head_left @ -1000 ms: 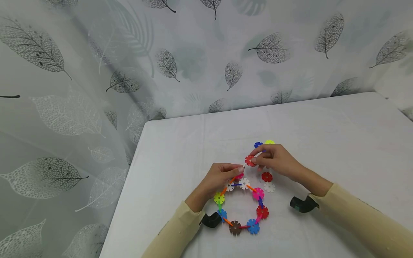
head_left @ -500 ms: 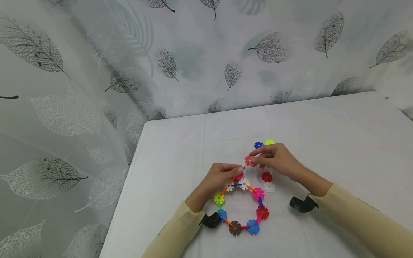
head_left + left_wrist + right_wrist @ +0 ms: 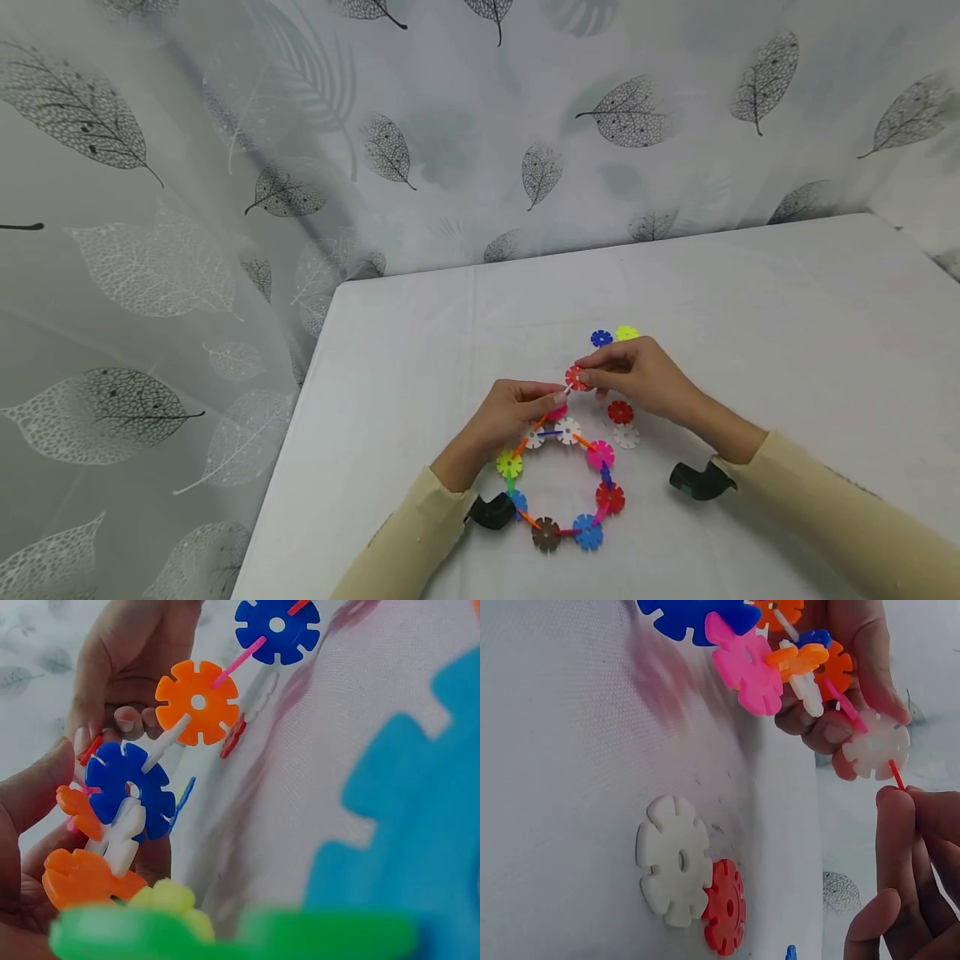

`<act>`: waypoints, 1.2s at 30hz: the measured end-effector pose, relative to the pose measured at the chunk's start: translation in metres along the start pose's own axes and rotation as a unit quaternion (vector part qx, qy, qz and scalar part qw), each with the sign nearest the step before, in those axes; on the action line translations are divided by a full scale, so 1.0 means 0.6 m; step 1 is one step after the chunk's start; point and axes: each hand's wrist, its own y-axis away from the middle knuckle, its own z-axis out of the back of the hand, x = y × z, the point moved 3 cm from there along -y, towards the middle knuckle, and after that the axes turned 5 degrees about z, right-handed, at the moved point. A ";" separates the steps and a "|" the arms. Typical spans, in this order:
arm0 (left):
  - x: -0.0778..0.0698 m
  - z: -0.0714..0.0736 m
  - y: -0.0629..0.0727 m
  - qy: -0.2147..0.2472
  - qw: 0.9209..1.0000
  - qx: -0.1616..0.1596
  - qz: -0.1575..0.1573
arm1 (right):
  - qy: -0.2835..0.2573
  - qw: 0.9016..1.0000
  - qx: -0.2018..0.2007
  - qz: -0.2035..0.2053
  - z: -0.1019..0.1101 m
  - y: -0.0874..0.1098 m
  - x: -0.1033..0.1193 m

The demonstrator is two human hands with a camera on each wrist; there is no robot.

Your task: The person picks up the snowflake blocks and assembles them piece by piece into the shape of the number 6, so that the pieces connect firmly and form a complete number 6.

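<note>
My left hand (image 3: pixel 510 417) pinches a white notched disc (image 3: pixel 877 746) between thumb and fingers. Beyond it, the thumb and fingers of my right hand (image 3: pixel 637 375) pinch a red notched disc (image 3: pixel 575 378). In the right wrist view this red piece is edge-on, its rim right at a slot of the white disc. From the left hand runs a loop of interlocked notched discs, with a brown disc (image 3: pixel 546 534) at its near side and a yellow disc (image 3: pixel 509 463) at its left. Part of the loop is hidden behind the left hand.
A loose red disc (image 3: pixel 620 412) and a loose white disc (image 3: pixel 626 436) lie below the right hand on the white-covered table (image 3: pixel 405 367). Farther back are a blue disc (image 3: pixel 601 338) and a yellow-green disc (image 3: pixel 627 332). A leaf-patterned curtain (image 3: pixel 450 167) hangs behind.
My right hand has shifted slightly left and down with the red disc, closer to the left fingertips. The linked loop has sunk a little toward me. The left hand stays nearly still.
</note>
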 end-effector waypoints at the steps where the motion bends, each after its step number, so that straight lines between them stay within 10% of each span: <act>1: 0.001 0.000 -0.001 0.000 1.000 0.000 0.004 | 0.003 1.000 -0.001 0.001 -0.001 0.000 0.001; 27: 0.000 0.000 -0.002 -0.012 0.999 0.009 0.031 | 0.015 0.999 0.045 -0.006 -0.010 0.006 -0.023; 36: -0.001 0.001 0.001 -0.011 1.000 0.000 0.029 | 0.044 0.999 0.003 -0.003 0.012 0.011 -0.021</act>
